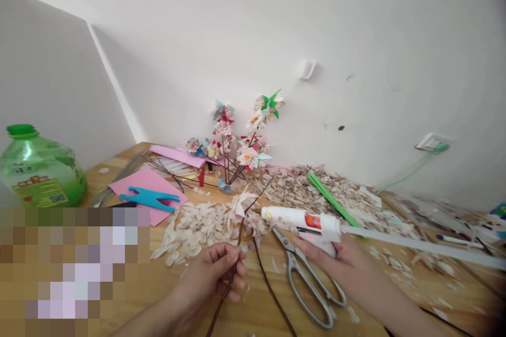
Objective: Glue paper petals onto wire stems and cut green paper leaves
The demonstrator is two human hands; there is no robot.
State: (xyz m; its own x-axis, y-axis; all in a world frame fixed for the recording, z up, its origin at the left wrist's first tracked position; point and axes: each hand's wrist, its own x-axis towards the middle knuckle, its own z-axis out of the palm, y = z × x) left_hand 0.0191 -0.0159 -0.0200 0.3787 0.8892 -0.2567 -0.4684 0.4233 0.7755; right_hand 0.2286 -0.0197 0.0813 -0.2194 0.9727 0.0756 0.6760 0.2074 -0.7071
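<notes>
Closed around a thin brown twig [240,231], my left hand [219,271] holds it slanting up from the table's near side. A pale petal flower [241,203] shows by the twig's upper part; whether it is attached is hard to tell. My right hand [336,260] grips a white glue gun [286,217], its nozzle pointing left toward the twig and flower. Silver scissors [292,260] lie on the table between my hands, partly under the right one. Another dark twig [266,275] lies just right of my left hand.
Loose dried petals [197,224] cover much of the wooden table [190,321]. Behind stand twigs with paper-and-petal flowers [247,157]. A blue plastic piece [152,198] rests on pink paper [138,181]. Green strips [332,199] lie right; a green-capped bottle [39,168] stands left.
</notes>
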